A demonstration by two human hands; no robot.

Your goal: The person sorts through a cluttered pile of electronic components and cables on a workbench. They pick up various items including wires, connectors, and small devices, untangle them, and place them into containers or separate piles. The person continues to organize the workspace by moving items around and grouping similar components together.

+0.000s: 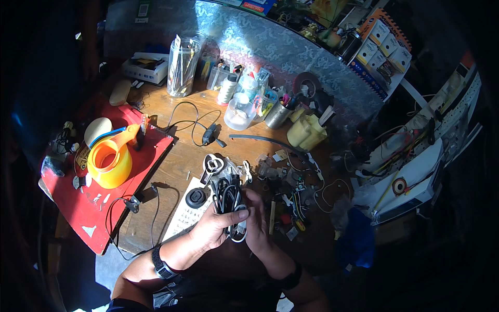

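Note:
Near the front edge of a wooden table I hold a bundle of coiled black and white cables (226, 193). My left hand (212, 228) wraps round the bundle from the left, its thumb lying across the loops. On the other side my right hand (253, 221) presses against the bundle, partly in shadow, with its fingers curled behind the loops. Just beyond the hands lies a grey and white ring-shaped plastic part (212, 165). Beside my left hand, a round black disc-shaped part (196, 197) rests on a white sheet with handwriting (182, 221).
A red board (93, 218) carries a yellow-orange pot (112, 164) at left. Black cables with plugs (209, 134) lie on the tabletop (161, 112). Jars, a clear cup (239, 117) and pen holders line the back. Small loose parts (291, 195) are scattered at right, before a white box (410, 187).

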